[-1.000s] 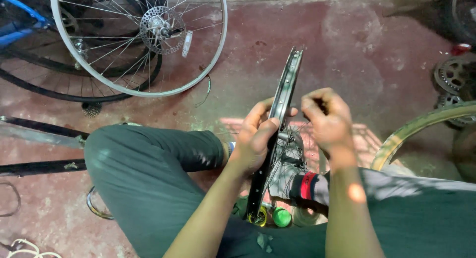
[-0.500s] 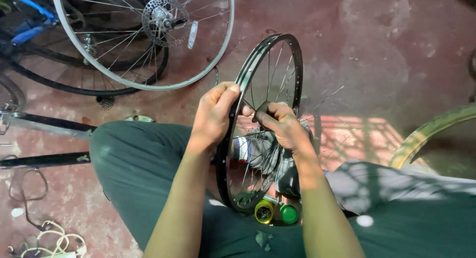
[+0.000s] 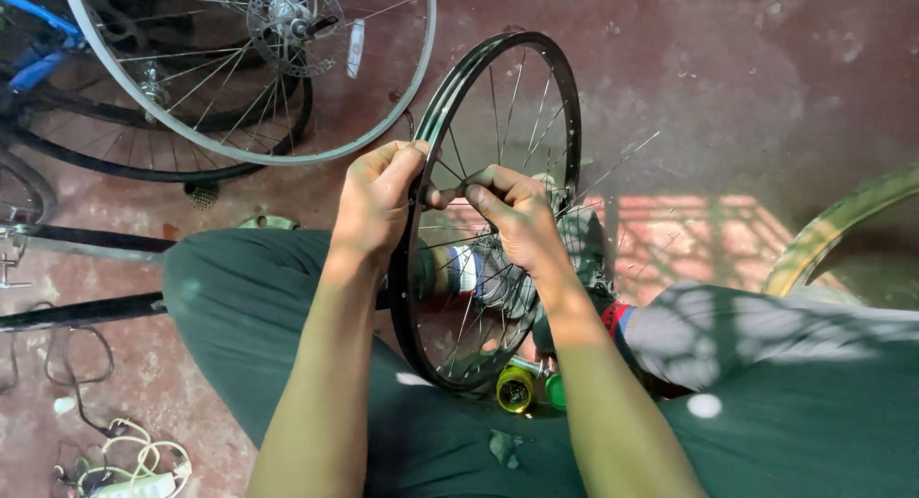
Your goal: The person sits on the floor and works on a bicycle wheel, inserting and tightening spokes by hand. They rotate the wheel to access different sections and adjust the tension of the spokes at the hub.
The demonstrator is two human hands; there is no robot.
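While the small black spoked wheel rim (image 3: 436, 115) stands upright between the person's green-trousered knees, the large silver disc-brake wheel (image 3: 383, 124) lies close at eleven o'clock; a lurch could knock them together. The left hand (image 3: 378, 206) clasps the rim's edge at ten o'clock. The right hand (image 3: 512, 215) pinches a thin steel spoke (image 3: 455, 187); a slip there could likely bend it or jab a finger.

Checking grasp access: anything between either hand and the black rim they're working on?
Nothing visible. The left hand already grips the black rim at its near edge, and the right hand reaches inside it with fingertips on the spokes. Both hands are in direct contact.
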